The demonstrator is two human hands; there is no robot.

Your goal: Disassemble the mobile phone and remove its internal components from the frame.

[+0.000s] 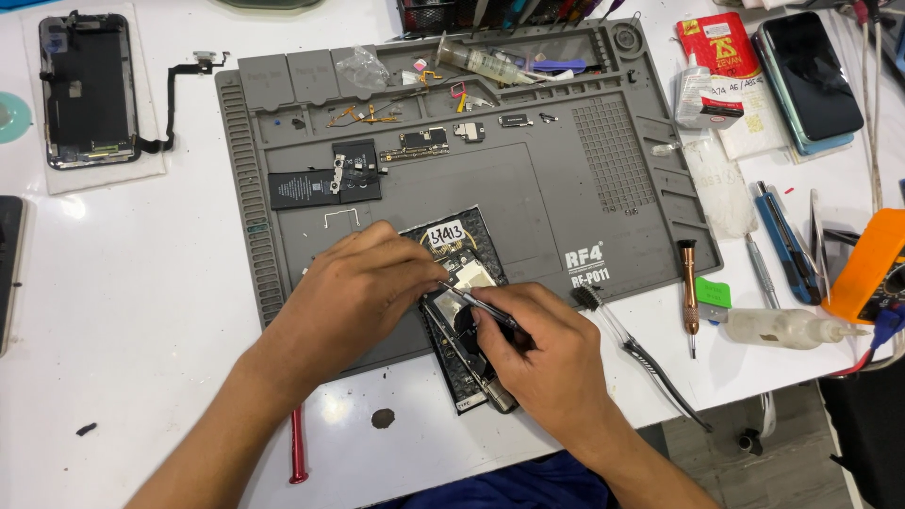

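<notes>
White tabletop spreads under your work, and on it lies a large grey repair mat with ridged trays along its top edge. At the mat's near edge sits the opened phone body, dark, tilted slightly, its lower end hanging past the mat onto the table. Your left hand rests on the phone's left side, fingers curled and pressing down on it to steady it. Your right hand is clenched around slim metal tweezers, whose tip points into the middle of the phone's open interior. Up on the table's far left lies a detached screen with its flex cable trailing toward the mat. A black battery lies on the mat above your left hand, with a small circuit board further up. Just right of the mat stands a copper-coloured screwdriver, and beside your right hand lies a black brush.
</notes>
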